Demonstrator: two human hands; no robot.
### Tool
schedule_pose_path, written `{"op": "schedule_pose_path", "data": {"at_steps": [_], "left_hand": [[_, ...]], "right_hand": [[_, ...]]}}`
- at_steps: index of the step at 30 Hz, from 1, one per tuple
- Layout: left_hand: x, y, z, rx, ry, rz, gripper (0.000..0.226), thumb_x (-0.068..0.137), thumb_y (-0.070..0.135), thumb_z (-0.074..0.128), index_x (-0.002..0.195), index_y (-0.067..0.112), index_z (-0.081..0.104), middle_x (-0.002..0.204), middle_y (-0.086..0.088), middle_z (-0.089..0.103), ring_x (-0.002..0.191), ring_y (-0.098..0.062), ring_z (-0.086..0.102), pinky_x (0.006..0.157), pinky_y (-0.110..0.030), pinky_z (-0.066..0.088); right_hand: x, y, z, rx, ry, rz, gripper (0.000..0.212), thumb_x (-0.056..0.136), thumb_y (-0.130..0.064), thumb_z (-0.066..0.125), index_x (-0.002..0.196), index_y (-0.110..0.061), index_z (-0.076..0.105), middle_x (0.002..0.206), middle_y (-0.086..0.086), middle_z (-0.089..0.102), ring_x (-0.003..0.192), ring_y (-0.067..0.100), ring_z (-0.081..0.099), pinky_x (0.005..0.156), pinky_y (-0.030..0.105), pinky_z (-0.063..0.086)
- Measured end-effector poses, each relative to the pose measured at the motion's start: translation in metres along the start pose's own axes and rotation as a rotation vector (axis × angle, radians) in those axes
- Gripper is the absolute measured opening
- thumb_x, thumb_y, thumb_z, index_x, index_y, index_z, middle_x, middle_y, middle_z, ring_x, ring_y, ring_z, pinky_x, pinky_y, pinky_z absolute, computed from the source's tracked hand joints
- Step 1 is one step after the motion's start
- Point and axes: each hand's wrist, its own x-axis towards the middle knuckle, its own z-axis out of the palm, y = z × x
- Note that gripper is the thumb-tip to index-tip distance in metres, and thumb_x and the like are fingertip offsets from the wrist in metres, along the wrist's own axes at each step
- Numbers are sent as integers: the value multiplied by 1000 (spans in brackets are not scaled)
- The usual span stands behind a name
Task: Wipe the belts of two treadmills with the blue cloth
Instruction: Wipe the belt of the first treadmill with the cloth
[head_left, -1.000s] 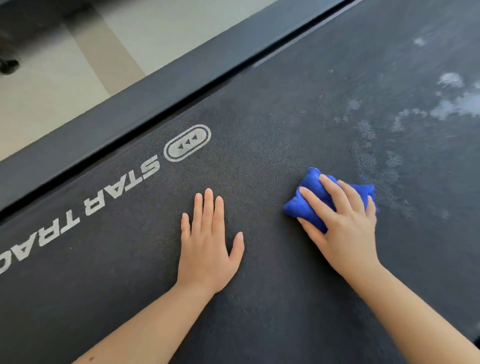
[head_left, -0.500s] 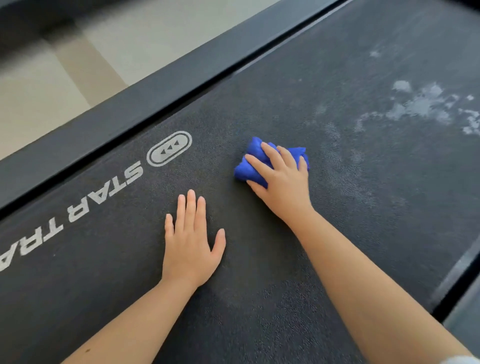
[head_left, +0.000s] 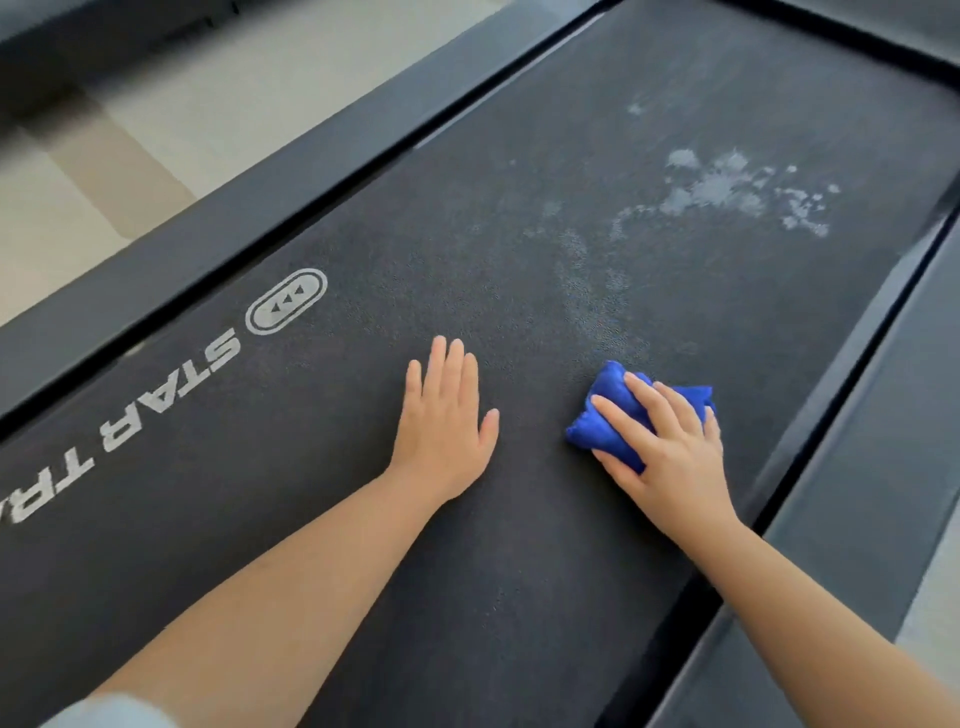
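Note:
The dark grey treadmill belt (head_left: 519, 208) fills most of the head view. My right hand (head_left: 670, 457) lies over a bunched blue cloth (head_left: 605, 415) on the belt's right half, fingers draped across its top and thumb against its near side. My left hand (head_left: 441, 431) rests flat on the belt to the left of the cloth, fingers straight and together. A patch of whitish residue (head_left: 727, 189) sits on the belt beyond the cloth, with a fainter smeared streak (head_left: 587, 291) running from it toward the cloth.
Black side rails border the belt on the left (head_left: 260, 192) and right (head_left: 857, 467). White "STAR TRAC" lettering (head_left: 171, 395) and an oval arrow mark (head_left: 285, 301) are printed near the left edge. Beige floor (head_left: 156, 104) lies beyond the left rail.
My right hand has slid the cloth rightward and back toward me, away from the arrow mark. My left hand stays flat on the belt. More of the right rail is in view.

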Motion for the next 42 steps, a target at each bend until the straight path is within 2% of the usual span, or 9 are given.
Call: {"op": "schedule_pose_path", "data": {"at_steps": [4,8,12,18,22,26,30,37,42], "left_hand": [[8,19,15,-127,10,-29,75,85,44,3,148,3,10,156,-13,0,144,-27,-2,113,-49,9],[8,18,19,-164,114,0,68,86,39,23,138,-3,36,148,-19,29,138,-34,27,103,-56,30],[9,18,22,-156,120,9,66,86,37,28,136,-3,40,147,-20,33,136,-34,31,101,-58,32],[9,16,22,-137,110,7,67,86,39,29,137,-2,40,147,-18,32,136,-33,31,100,-58,33],[9,15,21,-137,99,10,72,85,47,30,137,-2,40,147,-18,32,136,-33,30,101,-58,31],[10,15,21,-131,97,15,74,84,49,29,136,-3,41,147,-19,33,136,-34,31,101,-58,31],[9,16,20,-136,59,5,81,84,54,21,141,-1,32,151,-16,24,140,-31,20,106,-55,25],[9,17,19,-130,26,-2,94,75,63,0,148,4,8,157,-10,-2,144,-25,-6,113,-50,6],[6,17,17,-128,32,-13,84,87,61,17,148,5,6,157,-9,-5,143,-23,-9,113,-49,5]], "right_hand": [[2,3,5,6,58,-18,45,80,-51,46,122,-37,49,134,4,52,118,31,48,88,66,37],[15,5,11,25,94,-68,44,79,-51,48,120,-38,53,134,3,53,118,31,51,88,64,38],[84,2,19,25,40,-66,48,77,-52,46,115,-32,66,131,7,57,113,36,56,82,65,39],[183,-21,35,17,-123,90,51,90,-50,51,139,-40,39,155,-4,21,140,27,18,106,60,15],[143,-9,28,25,40,-111,46,80,-48,53,121,-30,62,137,6,51,122,34,48,90,64,35],[47,23,9,-7,57,-206,46,81,-50,47,125,-37,52,138,0,49,123,27,42,92,57,37],[-3,35,-3,-9,40,-187,47,82,-50,46,127,-39,46,141,-3,40,125,26,40,92,60,36],[-3,27,-4,-36,-8,-107,47,82,-52,44,127,-39,46,139,1,48,125,27,38,91,66,34],[-3,24,-5,-39,-10,-90,48,82,-53,41,127,-40,45,140,0,47,126,29,39,88,68,35]]}}
